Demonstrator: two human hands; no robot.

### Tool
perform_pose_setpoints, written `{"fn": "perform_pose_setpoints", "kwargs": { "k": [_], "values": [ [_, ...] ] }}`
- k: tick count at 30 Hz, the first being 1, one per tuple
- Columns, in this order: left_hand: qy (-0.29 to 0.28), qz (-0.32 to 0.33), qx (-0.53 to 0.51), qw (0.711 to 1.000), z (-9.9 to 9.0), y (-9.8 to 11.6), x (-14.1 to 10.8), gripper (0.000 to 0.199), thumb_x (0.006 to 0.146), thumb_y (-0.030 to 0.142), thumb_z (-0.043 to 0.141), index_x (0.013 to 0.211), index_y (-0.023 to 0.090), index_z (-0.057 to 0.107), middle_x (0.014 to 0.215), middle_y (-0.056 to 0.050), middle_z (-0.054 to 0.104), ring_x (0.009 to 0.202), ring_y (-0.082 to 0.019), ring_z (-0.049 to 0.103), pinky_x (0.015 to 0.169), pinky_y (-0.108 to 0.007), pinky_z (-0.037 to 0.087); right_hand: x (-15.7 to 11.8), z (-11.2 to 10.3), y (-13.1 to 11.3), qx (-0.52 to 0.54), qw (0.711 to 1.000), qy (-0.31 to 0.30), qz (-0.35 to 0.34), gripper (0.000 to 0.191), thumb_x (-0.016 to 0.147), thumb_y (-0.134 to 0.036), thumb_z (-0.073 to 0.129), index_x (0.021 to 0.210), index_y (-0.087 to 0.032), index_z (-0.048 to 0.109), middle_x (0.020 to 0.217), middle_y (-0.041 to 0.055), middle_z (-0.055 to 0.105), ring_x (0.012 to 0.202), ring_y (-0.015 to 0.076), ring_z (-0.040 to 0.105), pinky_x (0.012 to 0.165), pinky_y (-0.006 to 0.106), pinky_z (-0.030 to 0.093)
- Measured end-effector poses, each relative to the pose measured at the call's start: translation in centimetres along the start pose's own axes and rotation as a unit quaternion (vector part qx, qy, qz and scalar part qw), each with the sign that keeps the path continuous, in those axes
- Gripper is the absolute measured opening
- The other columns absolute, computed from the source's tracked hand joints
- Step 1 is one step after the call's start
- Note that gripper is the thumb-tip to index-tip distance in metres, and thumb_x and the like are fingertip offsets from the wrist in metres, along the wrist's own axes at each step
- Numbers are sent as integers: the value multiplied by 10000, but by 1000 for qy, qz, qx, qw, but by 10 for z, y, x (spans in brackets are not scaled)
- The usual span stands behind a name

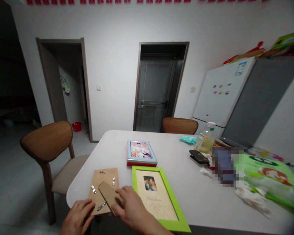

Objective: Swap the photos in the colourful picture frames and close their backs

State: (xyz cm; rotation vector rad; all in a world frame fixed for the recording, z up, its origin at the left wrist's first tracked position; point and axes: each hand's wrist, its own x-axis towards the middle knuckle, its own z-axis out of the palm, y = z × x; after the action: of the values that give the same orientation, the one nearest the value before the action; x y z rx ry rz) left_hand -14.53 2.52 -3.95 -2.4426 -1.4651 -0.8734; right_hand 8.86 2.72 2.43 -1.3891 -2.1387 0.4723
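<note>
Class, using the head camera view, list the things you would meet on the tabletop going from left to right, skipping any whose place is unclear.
Brown backing board → light-blue picture frame → teal packet → clear bottle → green package.

At the two hands (pixel 131 209): one board (pixel 106 177), one stand leg (pixel 107 192), four clips (pixel 93 189); rightward, one green frame (pixel 170 189); beyond, two chairs (pixel 47 141).

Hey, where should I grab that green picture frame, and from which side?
Probably the middle of the right-hand border of the green frame, coming from the right. It lies flat, and that long, narrow strip faces away from the brown board; the right forearm covers the near left corner, and the stacked frames sit close to its far end.
</note>
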Motion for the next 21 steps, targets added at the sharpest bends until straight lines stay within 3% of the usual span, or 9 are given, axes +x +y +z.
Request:
{"fn": "perform_pose_setpoints", "kwargs": {
  "k": [3, 6, 9, 13, 17, 21],
  "values": [
    [41, 53, 8, 998, -7, 5, 8, 216, 789, 363, 480, 944, 255, 586, 915, -20, 627, 846, -165, 570, 724, -247, 490, 15, 19, -13, -20, 1000, 11, 3, 426, 635, -415, 547, 1011, -216, 548, 963, 76, 541, 904, 229, 463, 775, 344, 374],
    [52, 72, 11, 996, -18, 14, 20, 187, 795, 334, 481, 923, 240, 580, 914, -26, 617, 852, -165, 555, 714, -252, 488, 25, 21, -10, -7, 999, 34, 39, 457, 617, -322, 558, 1054, -191, 532, 961, 85, 548, 907, 225, 465, 791, 332, 374],
    [49, 86, -8, 995, -29, 33, 32, 162, 788, 295, 499, 924, 235, 564, 922, -28, 609, 857, -168, 540, 710, -259, 484, 20, 3, 0, 29, 997, 51, 48, 458, 593, -233, 554, 1048, -179, 546, 955, 74, 567, 908, 206, 475, 811, 295, 368],
    [40, 120, -68, 990, -33, 78, 48, 148, 793, 223, 485, 931, 220, 537, 945, -38, 594, 859, -169, 523, 712, -264, 474, -10, -37, 18, 21, 996, 83, 40, 365, 592, -206, 538, 954, -199, 588, 908, 49, 580, 871, 186, 491, 801, 283, 366],
    [-15, 137, -132, 982, -18, 127, 61, 109, 788, 165, 449, 843, 201, 536, 896, -38, 599, 795, -167, 529, 671, -274, 470, -44, -69, 48, -35, 994, 77, 75, 331, 595, -202, 503, 909, -196, 609, 891, 54, 587, 866, 191, 497, 800, 295, 363],
    [-75, 105, -158, 979, 6, 157, 69, 121, 740, 130, 488, 818, 201, 547, 853, -26, 615, 787, -180, 543, 689, -302, 466, -64, -77, 77, -72, 986, 63, 135, 348, 593, -197, 472, 905, -164, 621, 880, 73, 594, 868, 199, 505, 804, 295, 363]
  ]
}}
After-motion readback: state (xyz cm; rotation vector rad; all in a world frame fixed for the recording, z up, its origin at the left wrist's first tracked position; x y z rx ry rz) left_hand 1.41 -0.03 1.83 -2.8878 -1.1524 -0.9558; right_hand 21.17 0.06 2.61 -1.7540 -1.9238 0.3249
